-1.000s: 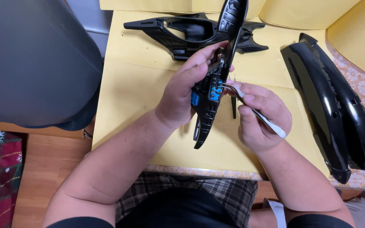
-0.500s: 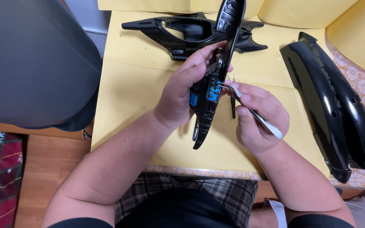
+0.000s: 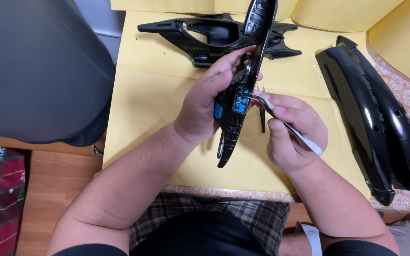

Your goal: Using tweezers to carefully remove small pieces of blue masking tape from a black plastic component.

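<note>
My left hand (image 3: 209,102) grips a long, narrow black plastic trim part (image 3: 243,80), held upright over the yellow table covering (image 3: 153,95). Blue pieces show on the part's inner side, near my fingers. My right hand (image 3: 293,130) holds metal tweezers (image 3: 281,121), and their tips touch the part at the blue area. The part's lower tip points toward me and its upper end reaches past the top of the view.
A black frame-like plastic part (image 3: 205,35) lies at the back of the table. Two long curved black panels (image 3: 380,118) rest at the right. A dark chair back (image 3: 34,71) stands to the left, over wooden floor (image 3: 48,189). Yellow paper sheets lie at the far edge.
The tweezers' tips have moved slightly up and left, closer onto the blue area. My left hand and the part stay almost still.
</note>
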